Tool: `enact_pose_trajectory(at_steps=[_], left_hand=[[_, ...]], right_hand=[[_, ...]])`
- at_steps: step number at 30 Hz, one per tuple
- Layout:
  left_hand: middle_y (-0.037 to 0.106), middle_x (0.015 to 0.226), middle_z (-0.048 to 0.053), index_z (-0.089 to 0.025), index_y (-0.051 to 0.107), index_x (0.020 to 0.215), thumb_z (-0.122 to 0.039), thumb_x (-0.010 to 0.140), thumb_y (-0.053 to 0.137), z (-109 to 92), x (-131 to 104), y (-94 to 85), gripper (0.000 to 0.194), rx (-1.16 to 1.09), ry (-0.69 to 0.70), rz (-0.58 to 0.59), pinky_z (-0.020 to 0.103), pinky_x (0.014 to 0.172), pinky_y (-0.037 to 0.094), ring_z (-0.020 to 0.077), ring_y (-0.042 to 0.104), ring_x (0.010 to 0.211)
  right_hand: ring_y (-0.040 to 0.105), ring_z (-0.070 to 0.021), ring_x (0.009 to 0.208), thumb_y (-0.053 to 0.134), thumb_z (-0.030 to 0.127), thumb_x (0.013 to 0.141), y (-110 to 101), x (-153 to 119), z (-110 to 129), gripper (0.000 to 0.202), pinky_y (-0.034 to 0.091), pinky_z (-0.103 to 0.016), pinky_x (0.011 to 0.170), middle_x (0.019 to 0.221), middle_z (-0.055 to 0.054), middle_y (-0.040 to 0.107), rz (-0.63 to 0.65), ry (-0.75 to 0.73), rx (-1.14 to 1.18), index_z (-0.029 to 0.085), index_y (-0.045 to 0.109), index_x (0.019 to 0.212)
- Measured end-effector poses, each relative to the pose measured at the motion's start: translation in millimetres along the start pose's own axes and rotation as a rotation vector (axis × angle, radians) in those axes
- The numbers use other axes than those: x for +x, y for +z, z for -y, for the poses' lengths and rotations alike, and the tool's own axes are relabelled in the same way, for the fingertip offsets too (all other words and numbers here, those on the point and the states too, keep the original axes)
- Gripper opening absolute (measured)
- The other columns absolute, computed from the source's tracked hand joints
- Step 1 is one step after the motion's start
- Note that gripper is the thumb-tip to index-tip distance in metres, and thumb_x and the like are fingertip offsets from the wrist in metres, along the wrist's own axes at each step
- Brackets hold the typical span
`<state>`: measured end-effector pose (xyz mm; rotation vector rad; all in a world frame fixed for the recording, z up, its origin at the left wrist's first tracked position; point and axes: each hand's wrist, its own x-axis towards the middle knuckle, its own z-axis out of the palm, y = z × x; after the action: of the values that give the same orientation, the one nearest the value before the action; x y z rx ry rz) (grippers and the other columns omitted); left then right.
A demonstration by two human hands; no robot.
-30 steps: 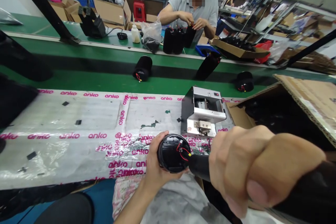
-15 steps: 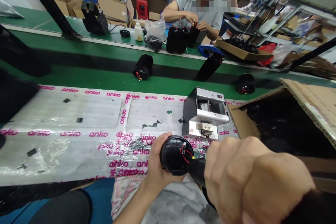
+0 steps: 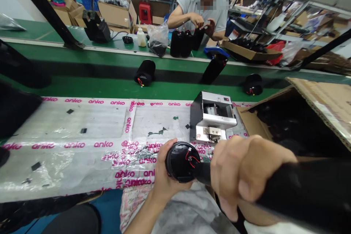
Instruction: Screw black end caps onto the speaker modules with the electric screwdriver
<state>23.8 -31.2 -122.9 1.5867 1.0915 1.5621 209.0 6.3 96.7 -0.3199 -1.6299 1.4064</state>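
A black cylindrical housing sits in my left hand, whose fingers curl around its side. Its round end faces up at me, with thin red wires and a small white connector on it. My right hand is wrapped around a thick black electric screwdriver. The tool's narrow nose reaches the right part of the housing's end; its very tip is hidden against the dark surface. Just beyond my hands stands a silver and black screw feeder.
An open cardboard box with dark things inside stands at the right. Several black cylinders, one of them here, lie on the green conveyor surface. Across it, a person handles black parts. A taped white mat covers my bench.
My right hand has turned and shifted slightly left, so the screwdriver's long body now shows at lower right. The left hand and housing stay nearly in place. The view has shifted slightly.
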Motion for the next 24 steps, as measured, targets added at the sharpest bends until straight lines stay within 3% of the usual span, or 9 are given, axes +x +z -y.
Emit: enact_pose_trajectory(at_steps=[2,4,7,9,11,13,16,20,24], left_hand=[[0.069,0.152,0.019,-0.026,0.051,0.162,-0.057,0.069,0.104,-1,2,-1.6,0.112,-0.031,0.024,0.018,0.059,0.119,0.059,0.0408,0.071,0.139],[0.069,0.152,0.019,-0.024,0.051,0.163,-0.052,0.072,0.104,-3,5,-2.9,0.109,-0.053,0.046,0.021,0.056,0.120,0.059,0.0391,0.071,0.140],[0.070,0.150,0.018,-0.024,0.053,0.162,-0.050,0.075,0.103,-4,8,-3.5,0.103,-0.063,0.048,0.005,0.052,0.118,0.060,0.0368,0.072,0.139],[0.071,0.149,0.017,-0.025,0.053,0.162,-0.050,0.075,0.103,-5,9,-3.5,0.103,-0.063,0.049,0.001,0.051,0.116,0.061,0.0372,0.073,0.137],[0.072,0.148,0.017,-0.025,0.053,0.162,-0.048,0.074,0.104,-4,10,-3.5,0.104,-0.058,0.064,-0.008,0.051,0.114,0.062,0.0374,0.074,0.134],[0.072,0.148,0.016,-0.025,0.053,0.163,-0.048,0.074,0.104,-4,10,-3.5,0.105,-0.053,0.089,-0.018,0.050,0.115,0.062,0.0365,0.074,0.134],[0.072,0.147,0.016,-0.025,0.053,0.163,-0.050,0.073,0.105,-4,11,-3.6,0.107,-0.051,0.114,-0.027,0.048,0.116,0.061,0.0348,0.074,0.133],[0.073,0.146,0.016,-0.026,0.055,0.161,-0.056,0.073,0.103,-5,11,-3.1,0.104,-0.047,0.076,-0.042,0.050,0.111,0.063,0.0363,0.076,0.129],[0.074,0.144,0.017,-0.025,0.055,0.161,-0.056,0.074,0.103,-5,11,-3.5,0.104,-0.034,0.093,-0.039,0.052,0.111,0.063,0.0370,0.076,0.129]], right_hand=[[0.078,-0.0151,0.057,0.061,0.038,0.114,-6,-2,3,0.029,0.065,-0.024,0.057,0.090,-0.008,0.085,-0.209,-0.128,0.060,0.015,0.078,0.118],[0.065,-0.0093,0.042,0.073,0.049,0.106,-18,-5,13,0.036,0.054,-0.021,0.043,0.084,-0.004,0.084,-0.488,-0.239,0.084,0.015,0.080,0.105],[0.060,-0.0109,0.038,0.088,0.059,0.090,-41,-11,23,0.045,0.042,-0.025,0.034,0.068,-0.001,0.077,-0.688,-0.251,-0.044,0.015,0.082,0.084],[0.063,-0.0161,0.041,0.081,0.077,0.087,-54,-18,16,0.062,0.041,-0.027,0.034,0.064,-0.005,0.075,-0.684,-0.246,-0.147,0.015,0.083,0.083],[0.065,-0.0184,0.043,0.060,0.090,0.092,-60,-26,-5,0.080,0.042,-0.028,0.034,0.070,-0.010,0.077,-0.622,-0.302,-0.181,0.014,0.084,0.091],[0.063,-0.0174,0.041,0.045,0.089,0.096,-60,-32,-31,0.085,0.042,-0.028,0.034,0.075,-0.012,0.078,-0.613,-0.370,-0.188,0.014,0.084,0.097],[0.062,-0.0161,0.039,0.047,0.087,0.097,-60,-37,-57,0.081,0.046,-0.027,0.035,0.077,-0.011,0.079,-0.585,-0.341,-0.243,0.016,0.085,0.101],[0.065,-0.0187,0.038,0.048,0.089,0.097,-73,-37,-60,0.083,0.049,-0.029,0.035,0.079,-0.013,0.082,-0.486,-0.223,-0.179,0.015,0.084,0.103],[0.055,-0.0144,0.030,0.050,0.092,0.094,-84,-28,-43,0.083,0.044,-0.027,0.031,0.071,-0.010,0.080,-0.440,-0.131,0.065,0.015,0.082,0.095]])
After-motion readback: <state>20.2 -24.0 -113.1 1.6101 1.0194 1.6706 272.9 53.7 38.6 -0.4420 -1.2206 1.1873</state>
